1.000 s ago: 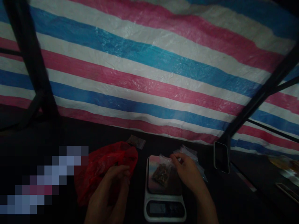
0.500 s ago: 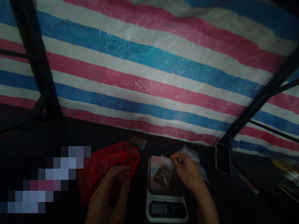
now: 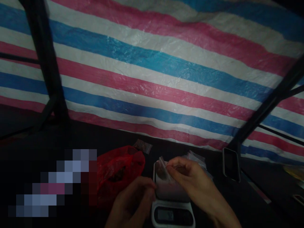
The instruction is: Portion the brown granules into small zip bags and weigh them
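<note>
looking down through the head camera, i see two bare hands working low in a very dark scene, over a small kitchen scale (image 3: 173,202) that sits on a dark desk (image 3: 237,202) near the bottom edge. my right hand (image 3: 190,180) is raised over the scale's platform, thumb and fingertips closed in a pinch on the top edge of a small clear plastic bag (image 3: 162,169), which hangs upright just above the platform; i cannot tell whether its lower end touches the platform. my left hand (image 3: 133,202) is near and just left of the scale, fingers curled inward with the tips close to the bag's lower part; i cannot tell whether it grips anything. the scale's display (image 3: 173,216) faces me, its reading too dim to make out.

left of the scale lies a crumpled red plastic bag (image 3: 118,172), its mouth open with something dark inside. beyond it, farther away, a small clear packet (image 3: 142,145) lies flat on the desk. a loose heap of clear bags (image 3: 198,158) lies behind the right hand. farther right, a dark phone (image 3: 231,164) stands upright, leaning against a black pole (image 3: 266,109). a tarp (image 3: 154,63) striped pink, blue and white fills the far background. a blurred, pixelated patch covers the near left.
</note>
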`<state>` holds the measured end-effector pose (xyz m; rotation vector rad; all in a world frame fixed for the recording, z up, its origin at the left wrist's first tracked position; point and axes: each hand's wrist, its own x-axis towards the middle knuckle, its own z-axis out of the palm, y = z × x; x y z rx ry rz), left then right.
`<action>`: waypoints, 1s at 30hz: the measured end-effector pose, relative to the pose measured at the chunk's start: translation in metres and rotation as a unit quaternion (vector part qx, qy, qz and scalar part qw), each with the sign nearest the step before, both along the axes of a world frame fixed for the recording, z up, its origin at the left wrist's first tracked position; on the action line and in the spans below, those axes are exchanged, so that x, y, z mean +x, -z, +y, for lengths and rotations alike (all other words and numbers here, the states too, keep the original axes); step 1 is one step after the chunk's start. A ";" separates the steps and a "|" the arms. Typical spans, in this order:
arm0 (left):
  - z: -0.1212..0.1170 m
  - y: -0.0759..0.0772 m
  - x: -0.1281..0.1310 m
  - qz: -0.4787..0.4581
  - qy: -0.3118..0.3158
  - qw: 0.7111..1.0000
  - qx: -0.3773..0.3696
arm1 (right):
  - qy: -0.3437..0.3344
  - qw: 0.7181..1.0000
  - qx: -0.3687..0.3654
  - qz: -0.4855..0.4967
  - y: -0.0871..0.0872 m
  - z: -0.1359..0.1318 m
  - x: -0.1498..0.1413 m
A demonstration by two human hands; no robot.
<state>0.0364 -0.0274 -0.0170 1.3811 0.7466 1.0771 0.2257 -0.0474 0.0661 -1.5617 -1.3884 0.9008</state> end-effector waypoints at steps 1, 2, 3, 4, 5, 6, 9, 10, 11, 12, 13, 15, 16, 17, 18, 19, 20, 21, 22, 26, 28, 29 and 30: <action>0.001 -0.002 0.002 -0.017 0.009 1.000 -0.023 | -0.022 0.999 -0.019 0.014 -0.003 -0.002 -0.009; 0.003 -0.004 0.004 -0.029 0.010 0.999 -0.038 | -0.038 0.998 -0.034 0.023 -0.005 -0.003 -0.018; 0.005 -0.005 0.006 -0.037 0.002 0.998 -0.047 | -0.048 0.998 -0.043 0.027 -0.004 -0.003 -0.025; 0.008 -0.007 0.007 -0.041 -0.006 0.998 -0.050 | -0.052 0.997 -0.045 0.028 -0.003 -0.002 -0.032; 0.010 -0.007 0.007 -0.041 -0.015 0.998 -0.052 | -0.050 0.998 -0.042 0.025 0.000 0.000 -0.037; 0.012 -0.008 0.007 -0.042 -0.025 0.997 -0.056 | -0.046 0.998 -0.036 0.017 0.002 0.002 -0.041; 0.016 -0.007 0.004 -0.037 -0.029 0.997 -0.066 | -0.032 0.999 -0.014 -0.021 0.008 0.006 -0.047; 0.017 -0.006 0.003 -0.035 -0.024 0.997 -0.069 | -0.031 0.999 -0.015 -0.027 0.008 0.007 -0.048; 0.017 -0.006 0.001 -0.031 -0.018 0.997 -0.070 | -0.031 0.999 -0.019 -0.026 0.008 0.007 -0.048; 0.017 -0.005 0.000 -0.028 -0.013 0.997 -0.067 | -0.033 0.999 -0.026 -0.017 0.008 0.007 -0.048; 0.018 -0.005 -0.002 -0.026 -0.008 0.997 -0.066 | -0.036 0.999 -0.032 -0.002 0.008 0.007 -0.049; 0.018 -0.005 -0.004 -0.025 0.001 0.998 -0.062 | -0.048 0.998 -0.027 0.036 0.007 0.008 -0.050; 0.019 -0.006 -0.004 -0.026 0.002 0.998 -0.060 | -0.055 0.997 -0.019 0.053 0.006 0.008 -0.051; 0.019 -0.006 -0.005 -0.025 -0.001 0.998 -0.057 | -0.061 0.996 -0.009 0.066 0.006 0.009 -0.052; 0.020 -0.006 -0.006 -0.024 -0.007 0.998 -0.055 | -0.064 0.995 0.001 0.075 0.006 0.009 -0.053; 0.020 -0.007 -0.006 -0.024 -0.013 0.998 -0.052 | -0.066 0.994 0.010 0.082 0.006 0.010 -0.054; 0.021 -0.007 -0.007 -0.026 -0.018 0.998 -0.050 | -0.066 0.994 0.016 0.089 0.006 0.011 -0.056; 0.021 -0.007 -0.008 -0.028 -0.022 0.998 -0.052 | -0.069 0.993 0.019 0.097 0.006 0.011 -0.057; 0.022 -0.006 -0.008 -0.029 -0.020 0.998 -0.058 | -0.075 0.991 0.021 0.105 0.007 0.012 -0.058; 0.024 -0.006 -0.010 -0.038 0.006 0.995 -0.097 | -0.099 0.986 0.012 0.133 0.010 0.012 -0.059; 0.024 -0.006 -0.010 -0.050 0.027 0.993 -0.103 | -0.104 0.984 0.013 0.144 0.012 0.012 -0.058; 0.024 -0.006 -0.009 -0.056 0.036 0.993 -0.102 | -0.106 0.983 0.014 0.148 0.013 0.012 -0.056; 0.025 -0.007 -0.009 -0.061 0.041 0.992 -0.100 | -0.109 0.983 0.013 0.150 0.014 0.012 -0.055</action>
